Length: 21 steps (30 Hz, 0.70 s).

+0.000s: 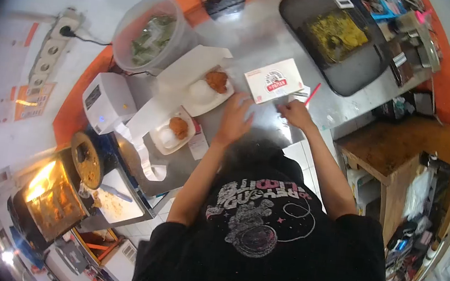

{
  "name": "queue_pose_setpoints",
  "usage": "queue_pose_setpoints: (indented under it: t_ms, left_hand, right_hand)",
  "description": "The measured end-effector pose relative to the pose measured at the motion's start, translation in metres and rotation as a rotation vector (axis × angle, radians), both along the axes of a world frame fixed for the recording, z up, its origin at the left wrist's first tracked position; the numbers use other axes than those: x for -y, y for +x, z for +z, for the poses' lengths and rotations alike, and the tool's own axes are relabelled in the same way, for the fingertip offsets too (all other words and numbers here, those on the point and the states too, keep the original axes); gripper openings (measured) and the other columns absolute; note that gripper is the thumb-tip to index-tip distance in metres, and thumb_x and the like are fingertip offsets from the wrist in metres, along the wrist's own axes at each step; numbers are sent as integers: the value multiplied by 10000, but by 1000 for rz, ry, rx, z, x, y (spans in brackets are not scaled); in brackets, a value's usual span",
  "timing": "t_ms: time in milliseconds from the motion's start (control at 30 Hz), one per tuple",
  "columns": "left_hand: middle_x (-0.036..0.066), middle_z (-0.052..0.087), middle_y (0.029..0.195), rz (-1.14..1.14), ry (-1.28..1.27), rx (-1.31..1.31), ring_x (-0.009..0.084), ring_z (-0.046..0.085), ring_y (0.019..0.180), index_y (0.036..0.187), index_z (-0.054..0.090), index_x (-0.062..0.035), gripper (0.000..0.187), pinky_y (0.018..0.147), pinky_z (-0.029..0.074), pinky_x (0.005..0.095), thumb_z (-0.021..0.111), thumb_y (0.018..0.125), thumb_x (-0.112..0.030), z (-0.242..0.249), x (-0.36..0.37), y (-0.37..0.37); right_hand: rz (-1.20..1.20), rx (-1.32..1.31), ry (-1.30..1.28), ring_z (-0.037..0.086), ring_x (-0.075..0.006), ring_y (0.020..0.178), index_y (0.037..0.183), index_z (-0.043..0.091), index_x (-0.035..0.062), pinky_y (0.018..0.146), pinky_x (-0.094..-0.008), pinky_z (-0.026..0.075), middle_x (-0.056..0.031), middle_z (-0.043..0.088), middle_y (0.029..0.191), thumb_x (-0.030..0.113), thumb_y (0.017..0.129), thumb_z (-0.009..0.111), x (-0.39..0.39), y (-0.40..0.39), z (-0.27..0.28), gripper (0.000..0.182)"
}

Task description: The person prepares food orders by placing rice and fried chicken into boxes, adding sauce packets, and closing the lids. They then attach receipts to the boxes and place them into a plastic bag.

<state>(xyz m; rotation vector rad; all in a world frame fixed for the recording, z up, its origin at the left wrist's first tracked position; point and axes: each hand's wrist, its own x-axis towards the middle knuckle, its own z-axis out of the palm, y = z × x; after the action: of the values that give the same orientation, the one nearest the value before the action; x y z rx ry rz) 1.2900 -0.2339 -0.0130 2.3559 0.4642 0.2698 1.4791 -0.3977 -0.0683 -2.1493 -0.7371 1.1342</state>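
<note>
A closed white food box (260, 81) with a red and black printed logo lies on the steel counter in front of me. My left hand (236, 120) is beside its near left corner, fingers apart and holding nothing I can see. My right hand (296, 114) is closed near the box's right side, next to a small printed slip (301, 95) and a red pen (313, 95); what its fingers hold, if anything, is hidden. Left of my hands stand two open boxes, each with white rice and a piece of fried chicken (216, 81), the nearer piece (179, 128) in the smaller-looking box.
A clear bucket (178, 28) with wrapped green packets stands at the back left, beside a white label printer (107, 104). A black tray (300, 29) of yellowish food is at the back right. A lit, glass-sided cabinet (53, 212) is at lower left, wooden shelving (403, 151) at right.
</note>
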Motion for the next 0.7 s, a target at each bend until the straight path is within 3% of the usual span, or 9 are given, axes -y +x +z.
queue_pose_setpoints:
  t_ms: [67,167,233,333,400,500,567,633,700]
  left_hand:
    - [208,565,1178,196,32,61,381,532,1122,1102,603,-21,340,960,432,443,682,780,-96,-29,8,-55]
    - [219,567,1232,247,72,-52,371,561,1121,1161,593,4,363,965,442,445,658,817,-94,-36,4,-114]
    - [220,590,1234,489,-8,-35,348,606,1073,1330,493,38,501,943,481,417,647,867,-80,-45,4,-139]
    - [250,499,1378,614,-160,-99,370,571,1180,1408,376,81,621,1003,447,413,632,874,-105,-40,1,-146]
    - [250,522,1351,679,-178,-62,351,570,1184,1423,350,79,640,999,451,395,633,881,-109,-45,-6,-148]
    - [251,557,1308,768,-252,106,312,571,1186,1429,341,79,634,978,461,361,625,903,-133,-58,-26,-144]
    - [252,569,1292,792,-305,238,290,573,1183,1421,358,81,610,959,469,345,615,919,-152,-55,-44,-138]
    - [258,586,1256,761,-360,-112,290,598,1137,1360,433,85,535,912,478,350,589,946,-217,-30,-67,-127]
    - [254,607,1218,809,-279,-75,293,624,1077,1306,473,86,497,883,483,365,582,947,-240,-43,-77,-118]
  right_hand:
    - [146,1,21,659,-363,664,757,709,1,676,-465,513,-222,641,665,313,838,611,-9,-16,14,337]
    - [342,161,277,647,-401,741,771,690,-19,731,-480,511,-245,642,729,252,815,610,-27,-52,22,285]
    - [395,156,151,637,-396,835,828,681,-28,795,-472,507,-231,649,818,242,820,616,-55,-72,29,278]
    - [271,193,266,622,-409,880,941,665,-20,813,-485,492,-249,646,872,254,852,622,-94,-92,43,291]
    - [-15,320,323,608,-427,932,1051,601,-47,844,-488,496,-272,633,965,238,873,600,-118,-100,46,336]
    - [-22,356,301,594,-441,976,1092,550,-69,858,-489,501,-293,618,1019,206,889,575,-138,-96,61,343]
    - [14,310,263,602,-438,965,1045,571,-75,849,-485,505,-292,621,1002,169,881,566,-149,-91,47,295]
    - [58,260,231,609,-434,954,999,591,-81,840,-481,509,-291,624,985,132,873,558,-159,-88,25,250]
    - [294,359,130,620,-432,943,898,627,-74,830,-486,510,-283,636,937,94,853,540,-160,-82,11,194]
